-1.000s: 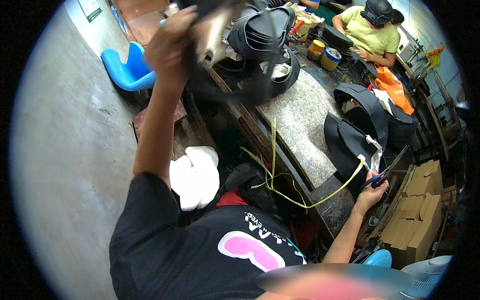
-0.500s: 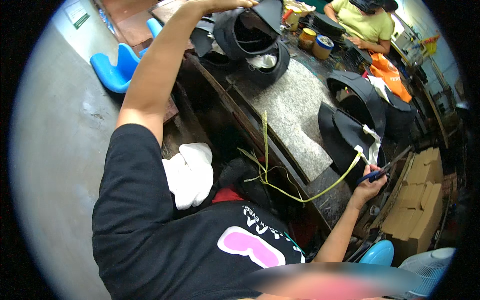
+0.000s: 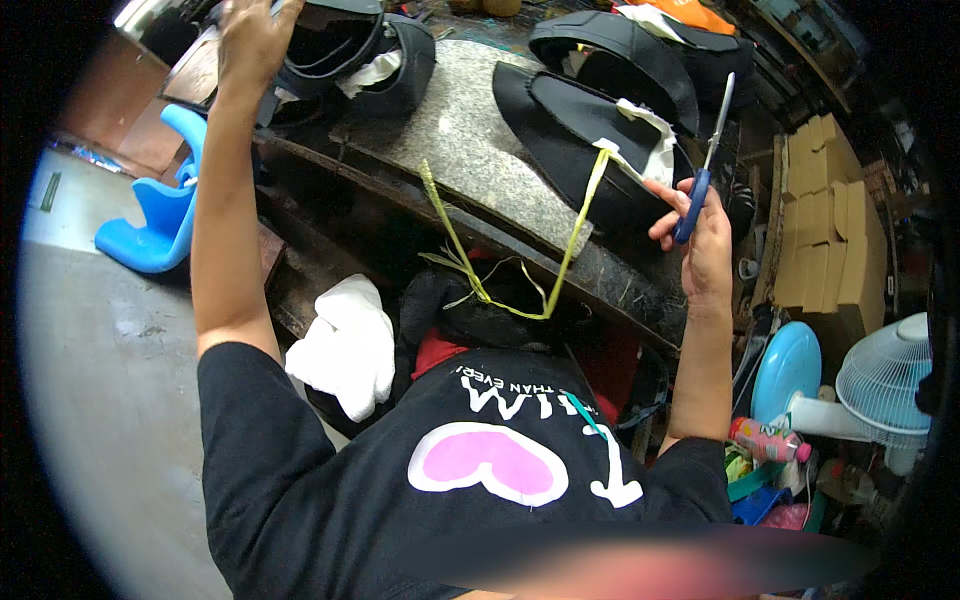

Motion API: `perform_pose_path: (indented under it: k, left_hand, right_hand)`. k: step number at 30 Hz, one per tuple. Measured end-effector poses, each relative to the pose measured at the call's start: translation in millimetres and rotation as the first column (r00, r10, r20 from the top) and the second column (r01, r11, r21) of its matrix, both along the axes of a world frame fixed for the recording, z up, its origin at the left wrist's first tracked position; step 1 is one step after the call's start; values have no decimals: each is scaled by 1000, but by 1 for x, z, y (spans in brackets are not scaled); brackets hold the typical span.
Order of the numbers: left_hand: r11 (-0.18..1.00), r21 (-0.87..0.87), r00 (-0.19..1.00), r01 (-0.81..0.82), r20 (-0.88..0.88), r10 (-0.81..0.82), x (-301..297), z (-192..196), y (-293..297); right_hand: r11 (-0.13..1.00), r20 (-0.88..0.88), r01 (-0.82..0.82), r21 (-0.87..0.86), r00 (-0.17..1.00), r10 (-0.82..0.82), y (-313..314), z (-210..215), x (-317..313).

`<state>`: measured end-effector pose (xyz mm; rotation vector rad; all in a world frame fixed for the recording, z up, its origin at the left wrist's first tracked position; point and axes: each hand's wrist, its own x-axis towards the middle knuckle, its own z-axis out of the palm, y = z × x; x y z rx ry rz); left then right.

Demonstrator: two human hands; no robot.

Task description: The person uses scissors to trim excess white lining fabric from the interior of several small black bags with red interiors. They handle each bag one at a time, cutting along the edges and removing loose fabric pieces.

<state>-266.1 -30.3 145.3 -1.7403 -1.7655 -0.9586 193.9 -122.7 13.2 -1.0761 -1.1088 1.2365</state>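
My right hand (image 3: pixel 704 245) grips scissors with blue handles (image 3: pixel 692 206), their blades pointing up and away. Just left of it lies a black leaf-shaped piece (image 3: pixel 550 125), with a white cloth strip (image 3: pixel 655 140) on it. A yellow ribbon (image 3: pixel 576 240) runs from that strip down over the table's near edge, its frayed end hanging. At the upper left, my left hand (image 3: pixel 255 45) is beside black rounded pieces (image 3: pixel 400 75). Its fingers look bent together, but the frame's edge cuts them off, and what they hold is unclear.
A grey stone slab (image 3: pixel 480 110) lies on the dark worktable. White cloth (image 3: pixel 345 350) rests by my lap. A blue plastic chair (image 3: pixel 155 225) stands left; cardboard boxes (image 3: pixel 820 220), a blue round lid-like thing (image 3: pixel 787 370) and a fan (image 3: pixel 885 385) are at the right.
The view has shifted, and the co-worker has left it. The scissors have turned from pointing right to pointing upward. My right hand has come away from the ribbon's knot.
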Motion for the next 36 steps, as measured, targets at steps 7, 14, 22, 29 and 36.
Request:
perform_pose_path:
  k: [7, 14, 22, 29, 36]
  left_hand:
    - [539, -141, 506, 830, -216, -835, 177, -87, -53]
    - [356, -436, 445, 827, 121, -887, 267, -130, -74]
    - [606, -296, 662, 738, 146, -735, 181, -109, -103]
    - [728, -54, 730, 683, 94, -677, 141, -117, -121]
    - [837, -164, 844, 523, -38, -535, 147, -136, -84]
  right_hand:
    - [880, 220, 326, 345, 884, -413, 20, 7, 56]
    - [989, 80, 135, -68, 988, -129, 13, -26, 22]
    - [988, 210, -45, 146, 978, 14, 32, -6, -2]
    - [846, 811, 420, 328, 335, -480, 185, -28, 72]
    - [850, 571, 370, 374, 630, -526, 173, -84, 44]
